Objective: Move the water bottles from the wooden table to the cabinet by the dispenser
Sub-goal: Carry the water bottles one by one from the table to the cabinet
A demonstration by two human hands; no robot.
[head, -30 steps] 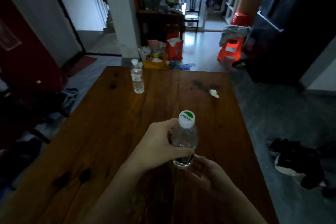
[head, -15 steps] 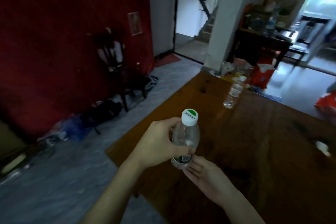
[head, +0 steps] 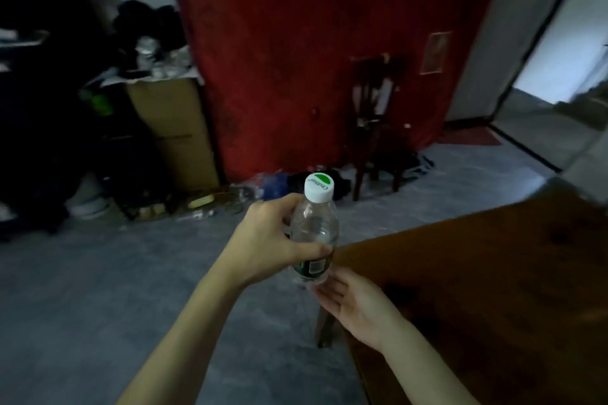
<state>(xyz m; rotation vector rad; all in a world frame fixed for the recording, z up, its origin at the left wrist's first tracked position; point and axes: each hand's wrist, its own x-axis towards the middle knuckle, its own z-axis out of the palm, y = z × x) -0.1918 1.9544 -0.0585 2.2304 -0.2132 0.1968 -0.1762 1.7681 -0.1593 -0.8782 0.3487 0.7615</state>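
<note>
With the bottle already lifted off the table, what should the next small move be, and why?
Probably carry the bottle on across the grey floor, upright as it is. The left hand grips its body and the right hand lies open under its base, so it looks secure. It has cleared the corner of the wooden table, and no cabinet or dispenser is clearly in view yet.

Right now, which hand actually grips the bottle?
The left hand: its fingers wrap the bottle mid-body. The right hand lies open, palm up, under its base.
</note>
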